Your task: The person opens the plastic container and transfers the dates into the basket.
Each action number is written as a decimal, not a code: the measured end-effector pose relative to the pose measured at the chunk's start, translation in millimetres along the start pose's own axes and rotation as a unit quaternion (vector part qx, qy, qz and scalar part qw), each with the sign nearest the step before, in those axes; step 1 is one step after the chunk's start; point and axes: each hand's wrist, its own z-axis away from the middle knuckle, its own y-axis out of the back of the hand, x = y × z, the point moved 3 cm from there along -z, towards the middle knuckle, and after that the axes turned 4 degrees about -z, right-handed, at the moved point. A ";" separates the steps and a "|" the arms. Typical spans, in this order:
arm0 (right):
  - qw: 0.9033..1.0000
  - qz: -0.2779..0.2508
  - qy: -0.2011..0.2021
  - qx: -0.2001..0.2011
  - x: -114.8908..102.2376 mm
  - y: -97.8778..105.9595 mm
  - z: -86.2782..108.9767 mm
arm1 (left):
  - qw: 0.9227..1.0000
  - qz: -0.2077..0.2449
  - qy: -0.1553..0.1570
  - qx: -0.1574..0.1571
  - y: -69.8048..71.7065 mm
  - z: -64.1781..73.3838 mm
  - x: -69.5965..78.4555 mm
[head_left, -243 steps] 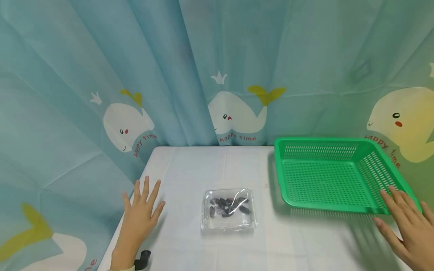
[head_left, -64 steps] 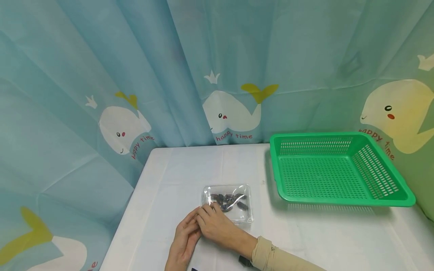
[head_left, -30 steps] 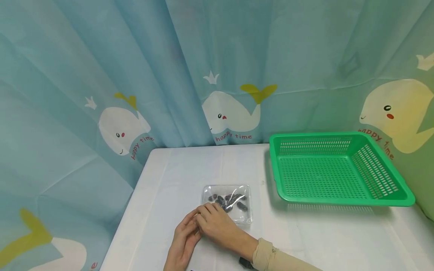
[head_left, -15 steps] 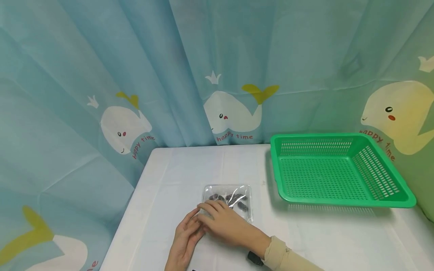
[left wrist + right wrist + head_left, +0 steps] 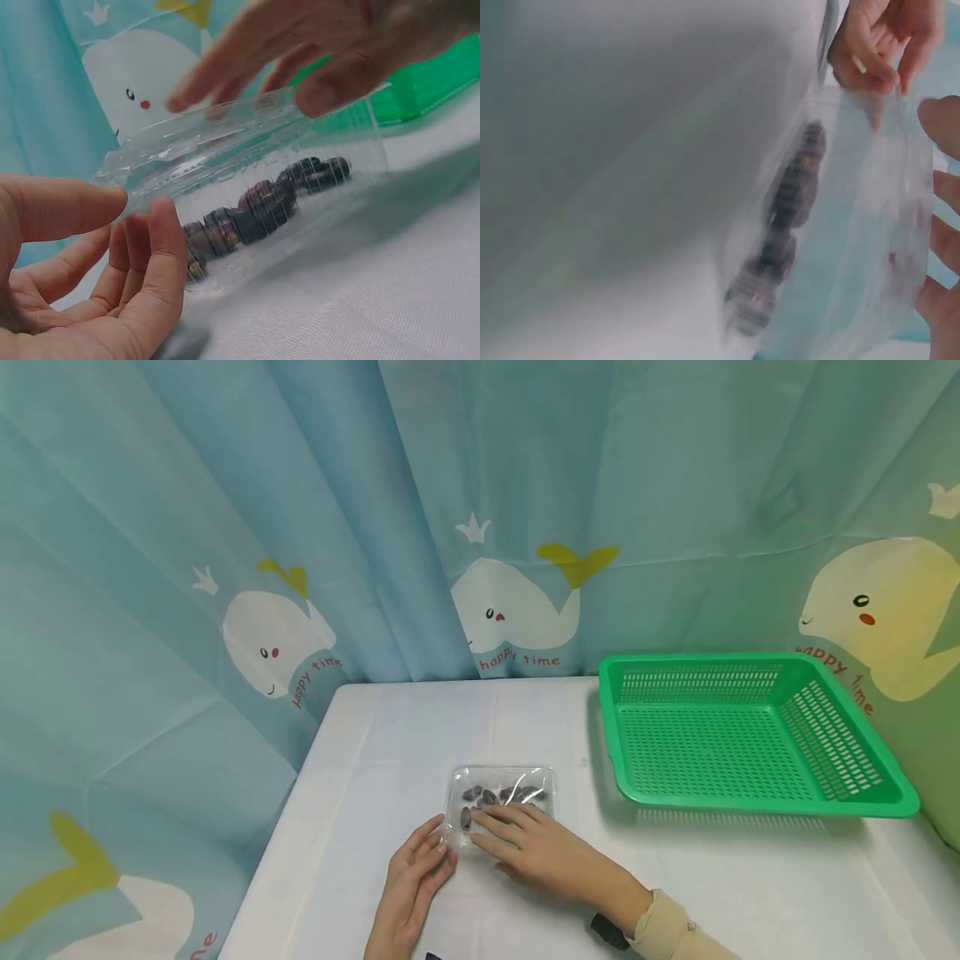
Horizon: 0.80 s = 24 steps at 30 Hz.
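A lidded clear plastic box [image 5: 501, 769] sits on the white table, holding several dark, shiny oblong fruits [image 5: 262, 210] that look like dates. At its front left corner, my left hand [image 5: 408, 889] pinches the rim between thumb and fingers, as the left wrist view shows. My right hand [image 5: 540, 853] spreads over the box from the right, its fingers extended across the lid [image 5: 217, 139]. Whether every fingertip touches the lid cannot be made out. Part of the box's front and right side is hidden behind that hand in the head view.
A green plastic basket [image 5: 750, 807] stands at the back right of the white table [image 5: 420, 727]. Behind the table hangs a blue-green curtain [image 5: 337, 485] printed with whales. A black device [image 5: 609, 932] is at my right wrist.
Both hands came in from the sides to the box. Since half a second ago my right hand has moved right, away from my left hand, and across the lid. My left hand stays at the corner.
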 end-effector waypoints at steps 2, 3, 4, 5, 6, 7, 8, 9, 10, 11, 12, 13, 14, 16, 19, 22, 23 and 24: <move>1.000 0.000 -0.005 -0.009 2.7 1.7 6.2 | 1.000 -0.001 0.001 0.004 0.0 -0.5 0.1; 1.000 -0.001 -0.007 -0.013 3.9 2.7 9.1 | 1.000 -0.001 0.001 0.005 0.1 -0.6 0.2; 1.000 -0.001 -0.007 -0.015 5.1 3.8 11.8 | 1.000 -0.003 0.001 0.006 0.1 -0.7 0.2; 1.000 -0.003 -0.008 -0.015 6.3 4.8 14.6 | 1.000 -0.004 0.001 0.007 0.0 -0.6 0.2; 1.000 -0.003 -0.008 -0.013 7.4 6.1 17.3 | 1.000 -0.006 0.000 0.007 -0.1 -0.6 0.2; 1.000 -0.002 -0.007 -0.010 8.4 7.4 20.1 | 1.000 -0.005 0.000 0.007 -0.4 -0.5 0.4; 1.000 0.001 -0.005 -0.006 9.6 8.6 23.0 | 1.000 -0.006 -0.001 0.008 -0.8 -0.4 0.4; 1.000 0.001 -0.003 0.000 10.7 9.8 25.9 | 1.000 -0.006 -0.001 0.009 -1.1 -0.3 0.5; 1.000 0.003 -0.001 0.005 12.1 10.5 28.7 | 1.000 -0.007 -0.003 0.010 -1.3 -0.2 0.6; 1.000 0.005 0.003 0.011 13.5 11.3 31.4 | 1.000 -0.007 -0.004 0.012 -1.5 -0.2 0.8; 1.000 0.007 0.007 0.018 14.8 12.3 34.0 | 1.000 -0.007 -0.005 0.013 -1.7 -0.2 1.0; 1.000 0.008 0.011 0.026 16.2 13.0 36.5 | 1.000 -0.007 -0.006 0.015 -2.0 -0.2 1.3; 0.999 0.008 0.016 0.034 17.5 14.0 39.1 | 1.000 -0.007 -0.008 0.016 -2.2 -0.2 1.5; 0.999 0.003 0.021 0.048 20.3 15.9 43.7 | 1.000 -0.007 -0.008 0.019 -2.4 -0.4 1.9; 0.998 -0.006 0.023 0.062 23.6 19.2 49.9 | 1.000 -0.007 -0.007 0.022 -2.8 -0.7 2.3; 0.997 -0.021 0.021 0.068 26.9 22.4 55.2 | 1.000 -0.010 -0.008 0.023 -2.9 -1.0 2.4; 0.997 -0.027 0.021 0.070 27.9 23.1 57.0 | 1.000 -0.010 -0.009 0.022 -3.0 -1.0 2.5; 0.997 -0.034 0.022 0.071 29.2 23.7 58.6 | 1.000 -0.012 -0.011 0.022 -3.0 -1.1 2.5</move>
